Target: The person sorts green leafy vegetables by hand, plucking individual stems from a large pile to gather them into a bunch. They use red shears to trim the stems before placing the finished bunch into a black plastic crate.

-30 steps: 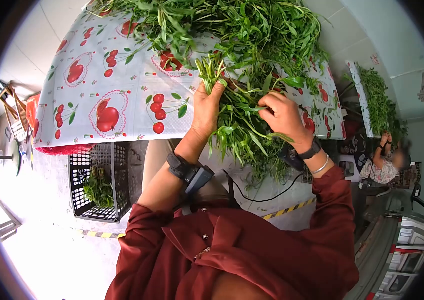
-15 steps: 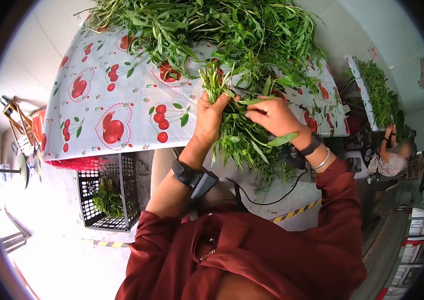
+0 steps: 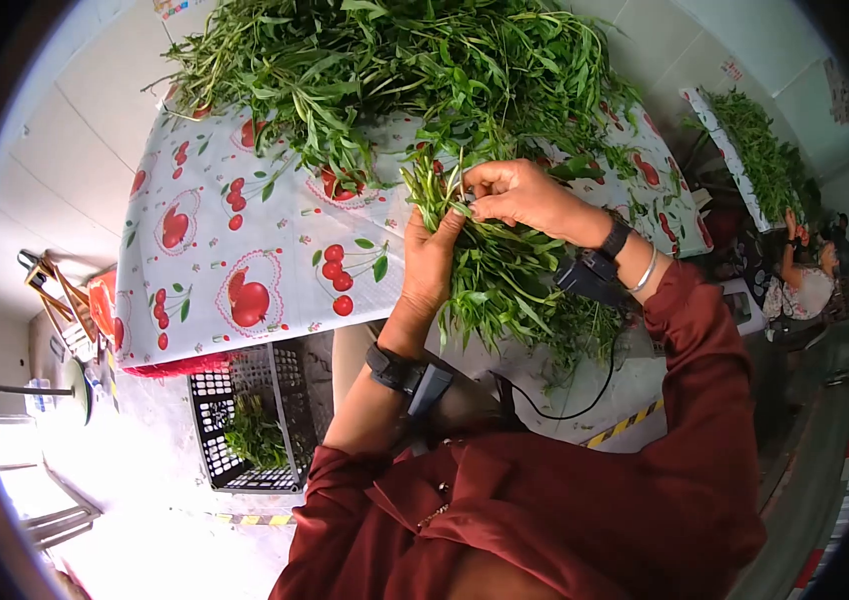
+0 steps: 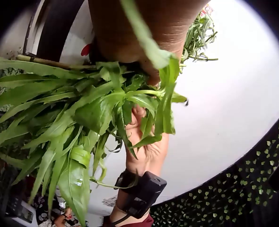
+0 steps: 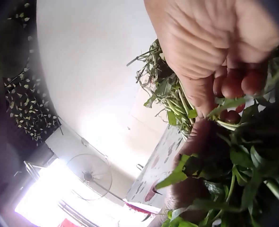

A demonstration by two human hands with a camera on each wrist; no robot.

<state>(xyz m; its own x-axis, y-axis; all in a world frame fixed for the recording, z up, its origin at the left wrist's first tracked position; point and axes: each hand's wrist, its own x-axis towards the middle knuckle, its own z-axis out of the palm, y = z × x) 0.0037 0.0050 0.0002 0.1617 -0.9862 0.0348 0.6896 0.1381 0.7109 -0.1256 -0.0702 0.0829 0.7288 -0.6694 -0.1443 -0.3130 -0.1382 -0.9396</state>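
Note:
My left hand (image 3: 427,262) grips a bunch of leafy green stems (image 3: 505,300) near the table's front edge. Cut-looking stem ends (image 3: 429,188) poke up past its thumb, and the long leaves hang down to the right. My right hand (image 3: 537,203) is close beside the left thumb, with its thumb and fingers pinching a thin stem (image 5: 228,126) of the bunch. In the left wrist view the narrow leaves (image 4: 68,113) spread out to the left and partly hide the right hand (image 4: 146,149).
A big heap of the same greens (image 3: 395,70) covers the far side of the fruit-print tablecloth (image 3: 280,215). Below the left edge stands a black plastic crate (image 3: 300,400) holding bundled greens (image 3: 257,432). Another person (image 3: 805,285) works at a second heap (image 3: 760,150) on the right.
My right hand has moved up and left from the leaves to the stems by the left thumb. The left hand keeps its grip. The head view has shifted, so the scene sits lower and further right.

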